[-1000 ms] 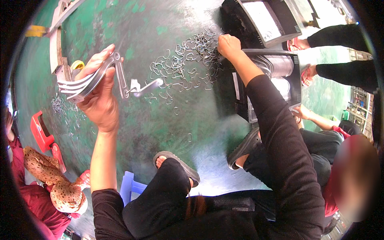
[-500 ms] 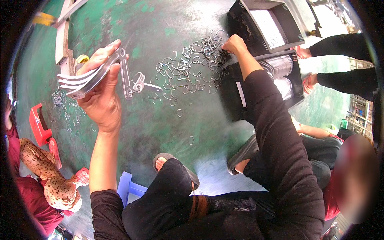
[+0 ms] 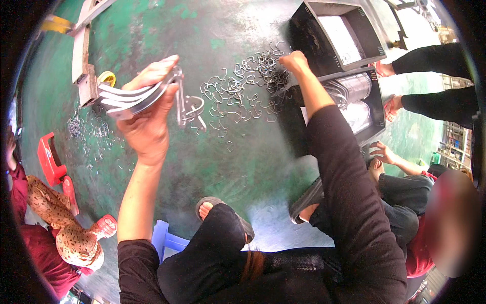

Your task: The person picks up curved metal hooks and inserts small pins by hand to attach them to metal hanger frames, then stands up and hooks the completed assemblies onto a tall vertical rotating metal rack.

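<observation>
My left hand (image 3: 147, 133) is raised over the floor, fingers wrapped round a stack of curved silver metal brackets (image 3: 124, 97). From the stack's right end hangs a jointed metal piece (image 3: 180, 104) with a curved hook-like part at its lower end. My right hand (image 3: 295, 63) reaches to the far edge of a scattered heap of bent wire hooks (image 3: 230, 88) on the green floor. Its fingertips are pinched together at the heap; whatever is between them is too small or hidden to make out.
Right of the heap stand a black crate (image 3: 378, 53) and a second black crate (image 3: 380, 104) with stacked round pieces. At left are a red stool (image 3: 49, 161), a roll of yellow tape (image 3: 108, 77) and more wire hooks (image 3: 98, 130). Several people sit or stand nearby.
My left hand has moved to the right with the brackets, and the hanging piece has swung round. My right hand stays at the heap. A neighbour's hand on the right has lifted.
</observation>
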Demonstrator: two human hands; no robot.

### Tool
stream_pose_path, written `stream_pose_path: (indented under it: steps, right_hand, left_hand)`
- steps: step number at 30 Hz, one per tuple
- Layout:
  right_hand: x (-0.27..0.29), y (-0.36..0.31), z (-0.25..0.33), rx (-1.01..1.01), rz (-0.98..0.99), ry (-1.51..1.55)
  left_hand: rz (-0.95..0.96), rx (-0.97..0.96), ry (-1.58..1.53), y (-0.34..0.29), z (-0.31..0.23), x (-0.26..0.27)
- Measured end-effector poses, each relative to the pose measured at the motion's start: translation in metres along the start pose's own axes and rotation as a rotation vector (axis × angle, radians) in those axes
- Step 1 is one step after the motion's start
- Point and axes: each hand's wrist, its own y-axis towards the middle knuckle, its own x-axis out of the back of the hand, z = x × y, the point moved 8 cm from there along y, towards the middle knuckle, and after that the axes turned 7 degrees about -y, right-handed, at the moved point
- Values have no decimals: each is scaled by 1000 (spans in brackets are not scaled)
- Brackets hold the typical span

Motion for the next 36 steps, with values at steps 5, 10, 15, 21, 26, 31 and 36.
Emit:
stream_pose_path:
  steps: [5, 10, 15, 21, 26, 31, 36]
  right_hand:
    - [54, -111, 64, 349, 347, 674]
    - [115, -205, 107, 637, 398, 935]
    - [146, -276, 127, 768, 387, 1057]
    - [150, -310, 137, 770, 309, 993]
    - [148, -320, 141, 794, 169, 907]
    - [145, -332, 146, 893, 26, 901]
    - [147, -327, 131, 979, -38, 1067]
  left_hand:
    - [-56, 270, -36, -11, 23, -5]
    - [-26, 319, -28, -12, 32, -26]
    - [48, 298, 102, -10, 23, -42]
    - [57, 275, 153, -10, 9, -50]
    - [84, 139, 394, -8, -8, -51]
    - [121, 89, 477, -10, -16, -50]
    - [141, 464, 211, -18, 3, -37]
